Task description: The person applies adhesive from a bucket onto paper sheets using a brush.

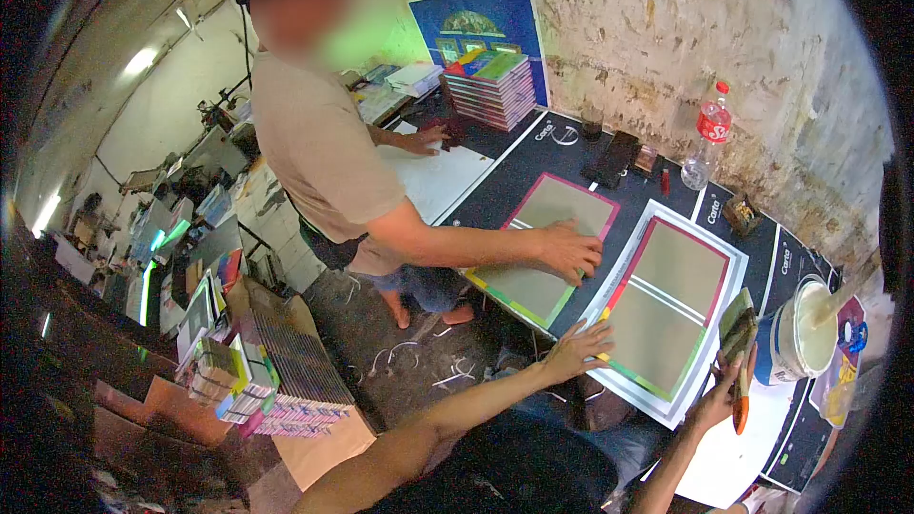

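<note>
My left hand [578,350] lies with its fingers spread on the left edge of a book cover [671,300]. Two grey boards sit on that cover inside a coloured border, with white sheets beneath it. My right hand [721,398] is closed around a wide brush [737,324] with an orange handle, at the cover's right side. Just right of the brush stands a white and blue bucket [800,333] of pale paste, with a stick in it. A second bordered cover [552,238] lies to the left, under a co-worker's hand [568,249].
A co-worker [328,133] stands at the table's left; their other hand [424,140] rests near a white sheet [428,171]. Behind are a book stack [490,90], a bottle [709,138] and a dark phone-like item [614,160]. Bundled books [233,376] stand lower left. Paper scraps litter the floor.
</note>
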Available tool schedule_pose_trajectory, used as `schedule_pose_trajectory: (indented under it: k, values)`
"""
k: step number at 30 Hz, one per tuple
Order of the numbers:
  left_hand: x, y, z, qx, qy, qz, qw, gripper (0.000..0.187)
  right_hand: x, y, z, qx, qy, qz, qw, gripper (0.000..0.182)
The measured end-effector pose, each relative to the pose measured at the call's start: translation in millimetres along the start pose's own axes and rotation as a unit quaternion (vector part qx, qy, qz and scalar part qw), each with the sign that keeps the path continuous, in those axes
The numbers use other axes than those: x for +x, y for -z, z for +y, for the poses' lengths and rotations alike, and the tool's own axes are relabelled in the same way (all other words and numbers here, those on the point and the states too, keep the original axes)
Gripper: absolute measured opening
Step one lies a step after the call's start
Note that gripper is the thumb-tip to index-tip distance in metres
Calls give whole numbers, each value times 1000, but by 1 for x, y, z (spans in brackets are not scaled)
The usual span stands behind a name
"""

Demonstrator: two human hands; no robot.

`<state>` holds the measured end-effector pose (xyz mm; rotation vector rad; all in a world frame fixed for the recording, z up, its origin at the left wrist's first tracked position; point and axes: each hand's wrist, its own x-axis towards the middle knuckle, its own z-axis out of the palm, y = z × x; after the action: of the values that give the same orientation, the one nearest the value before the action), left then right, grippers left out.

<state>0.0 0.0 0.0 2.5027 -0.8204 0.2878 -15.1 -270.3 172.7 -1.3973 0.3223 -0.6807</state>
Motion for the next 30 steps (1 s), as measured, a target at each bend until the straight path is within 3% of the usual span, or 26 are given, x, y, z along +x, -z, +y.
schedule_pose_trajectory:
  k: [3, 8, 16, 17, 19, 23, 25, 27, 30]
  values:
    - [18, 20, 16, 38, 62, 35, 997, 85, 8, 3, 1, -26, 4, 11, 1000, 45]
    - [14, 28, 22, 30, 172, -10, 985, 105, -2, 16, 13, -46, 7, 6, 999, 45]
    - [18, 38, 18, -35, 200, -25, 979, 109, -5, 6, 2, -18, -11, 8, 1000, 46]
    - [14, 36, 14, -38, 199, -33, 979, 109, -2, 11, 7, -25, 31, -19, 999, 45]
    - [13, 39, 15, -65, 172, 32, 982, 99, 8, 22, 23, -45, 10, -38, 998, 47]
    - [6, 36, 8, -117, 186, -12, 976, 77, -1, 20, 2, -75, 26, -75, 994, 46]
    - [1, 33, 4, -149, 185, 33, 971, 57, 2, 25, 10, -58, 43, -76, 995, 46]
    - [2, 42, 1, -186, 161, 14, 969, 49, 0, 21, 6, -95, 34, -58, 993, 44]
    - [-2, 48, -5, -258, 210, 16, 943, 44, 4, 28, 5, -77, 48, -50, 995, 45]
